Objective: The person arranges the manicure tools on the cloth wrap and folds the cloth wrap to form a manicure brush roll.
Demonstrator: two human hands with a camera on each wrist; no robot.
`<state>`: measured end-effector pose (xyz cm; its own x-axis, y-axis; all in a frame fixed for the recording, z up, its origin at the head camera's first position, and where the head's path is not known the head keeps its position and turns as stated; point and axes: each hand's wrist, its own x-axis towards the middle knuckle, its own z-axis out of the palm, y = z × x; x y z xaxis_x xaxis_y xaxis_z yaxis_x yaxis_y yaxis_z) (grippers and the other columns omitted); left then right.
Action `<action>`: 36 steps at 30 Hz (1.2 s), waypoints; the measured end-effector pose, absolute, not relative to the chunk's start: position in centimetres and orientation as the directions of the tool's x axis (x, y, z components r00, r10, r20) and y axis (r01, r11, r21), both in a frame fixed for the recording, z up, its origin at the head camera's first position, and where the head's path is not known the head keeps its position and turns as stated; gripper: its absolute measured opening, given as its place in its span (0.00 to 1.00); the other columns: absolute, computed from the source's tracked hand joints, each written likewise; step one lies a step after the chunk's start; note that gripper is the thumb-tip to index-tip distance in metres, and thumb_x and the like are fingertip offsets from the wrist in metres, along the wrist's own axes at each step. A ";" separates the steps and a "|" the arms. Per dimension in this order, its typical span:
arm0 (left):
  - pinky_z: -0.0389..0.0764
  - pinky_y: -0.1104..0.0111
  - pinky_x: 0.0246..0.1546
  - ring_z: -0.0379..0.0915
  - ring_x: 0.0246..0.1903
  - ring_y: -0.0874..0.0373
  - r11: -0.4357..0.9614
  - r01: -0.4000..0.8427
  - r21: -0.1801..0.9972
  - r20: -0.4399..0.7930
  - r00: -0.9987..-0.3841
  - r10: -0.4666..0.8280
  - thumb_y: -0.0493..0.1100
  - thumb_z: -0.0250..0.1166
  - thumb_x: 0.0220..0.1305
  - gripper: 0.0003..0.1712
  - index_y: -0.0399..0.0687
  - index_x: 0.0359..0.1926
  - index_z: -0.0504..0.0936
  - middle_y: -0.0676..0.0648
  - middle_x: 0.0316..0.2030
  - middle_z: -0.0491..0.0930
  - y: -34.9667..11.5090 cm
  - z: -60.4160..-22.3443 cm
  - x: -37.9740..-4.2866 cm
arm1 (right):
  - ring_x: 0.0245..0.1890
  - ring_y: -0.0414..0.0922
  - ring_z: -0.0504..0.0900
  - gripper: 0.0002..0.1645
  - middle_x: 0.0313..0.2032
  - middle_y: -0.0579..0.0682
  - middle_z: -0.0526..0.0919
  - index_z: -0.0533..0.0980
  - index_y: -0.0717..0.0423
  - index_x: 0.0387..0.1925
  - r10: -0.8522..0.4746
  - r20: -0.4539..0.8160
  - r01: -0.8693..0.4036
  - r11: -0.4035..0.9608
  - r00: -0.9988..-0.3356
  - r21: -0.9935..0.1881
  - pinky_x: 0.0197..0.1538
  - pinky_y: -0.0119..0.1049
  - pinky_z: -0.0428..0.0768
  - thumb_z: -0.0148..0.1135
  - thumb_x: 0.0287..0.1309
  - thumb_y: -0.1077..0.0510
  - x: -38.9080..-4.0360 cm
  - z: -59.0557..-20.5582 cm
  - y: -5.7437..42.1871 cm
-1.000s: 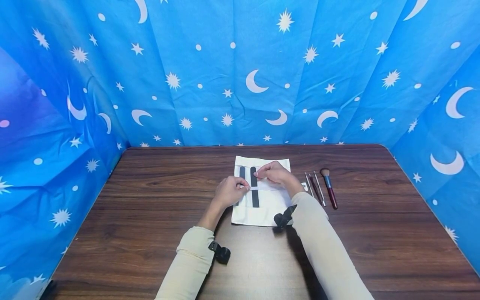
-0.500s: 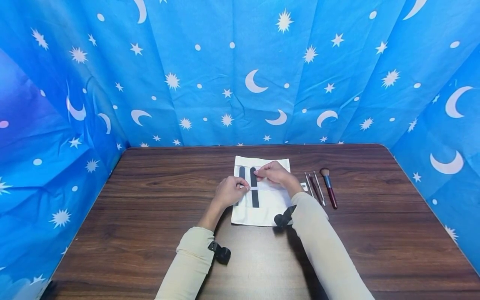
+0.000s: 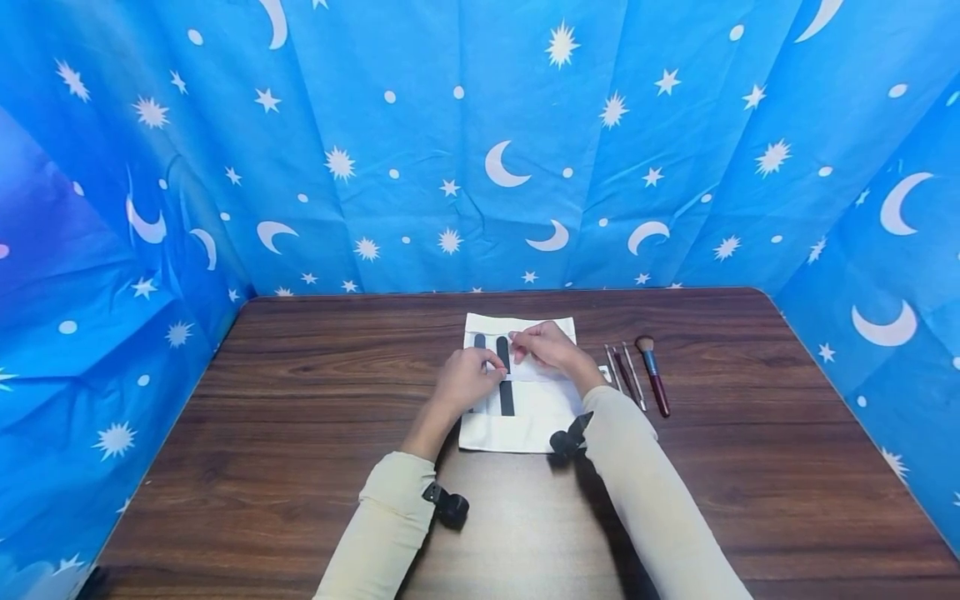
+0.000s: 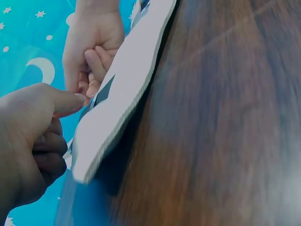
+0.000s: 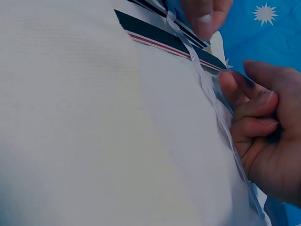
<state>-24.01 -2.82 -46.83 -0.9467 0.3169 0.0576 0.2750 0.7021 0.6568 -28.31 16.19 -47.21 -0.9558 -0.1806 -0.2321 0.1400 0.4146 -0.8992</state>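
White pouch (image 3: 482, 434), mid-frame, looks part-filled: two black strips (image 3: 507, 399) in, tools (image 3: 633, 377) outside at right. Right hand (image 3: 551, 346): fingers loosely curled; left hand (image 3: 467, 379): cannot tell if pinching.

Left sleeve (image 3: 375, 533) and right sleeve (image 3: 652, 492) pale cream, plain, wrinkled. Rounded black left wrist camera (image 3: 452, 509); matching right wrist camera (image 3: 562, 442); both on black straps (image 3: 581, 422).
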 end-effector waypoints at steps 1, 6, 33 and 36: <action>0.59 0.72 0.17 0.58 0.13 0.65 0.686 0.284 0.670 0.060 -0.942 0.331 0.44 0.68 0.65 0.06 0.49 0.37 0.89 0.58 0.11 0.63 -2.6 -46.8 -24.1 | 0.08 0.31 0.54 0.23 0.16 0.36 0.82 0.84 0.68 0.41 -0.183 -0.225 0.135 0.407 -0.957 -0.904 0.16 0.27 0.54 0.56 0.72 0.50 -28.3 -47.2 16.3; 0.59 0.74 0.17 0.57 0.13 0.66 0.651 0.357 0.670 0.077 -0.906 0.417 0.41 0.67 0.66 0.07 0.44 0.38 0.89 0.58 0.11 0.63 -1.8 -46.9 -24.5 | 0.09 0.32 0.56 0.24 0.17 0.37 0.81 0.83 0.67 0.41 -0.163 -0.221 0.158 0.330 -0.962 -0.931 0.16 0.27 0.55 0.54 0.74 0.49 -28.2 -47.3 16.5; 0.73 0.69 0.34 0.73 0.27 0.63 0.756 0.331 0.565 -0.036 -0.905 0.424 0.46 0.68 0.66 0.06 0.55 0.37 0.91 0.54 0.28 0.86 -1.3 -47.0 -24.6 | 0.19 0.32 0.72 0.28 0.22 0.37 0.80 0.76 0.76 0.52 -0.006 -0.073 0.071 0.197 -0.997 -0.978 0.28 0.27 0.74 0.51 0.77 0.50 -24.6 -45.8 22.6; 0.70 0.71 0.31 0.69 0.23 0.64 0.745 0.338 0.575 -0.016 -0.906 0.423 0.45 0.68 0.66 0.06 0.54 0.36 0.91 0.55 0.23 0.82 -1.3 -47.0 -24.6 | 0.22 0.32 0.77 0.24 0.23 0.36 0.81 0.77 0.73 0.48 0.051 -0.047 0.053 0.128 -0.998 -0.990 0.31 0.25 0.78 0.52 0.77 0.51 -23.9 -45.4 24.4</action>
<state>-24.59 -1.29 -46.99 -0.9060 0.4229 -0.0159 0.3378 0.7452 0.5749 -23.92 24.38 -45.37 -0.9976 0.0505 -0.0470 0.0532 0.1281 -0.9903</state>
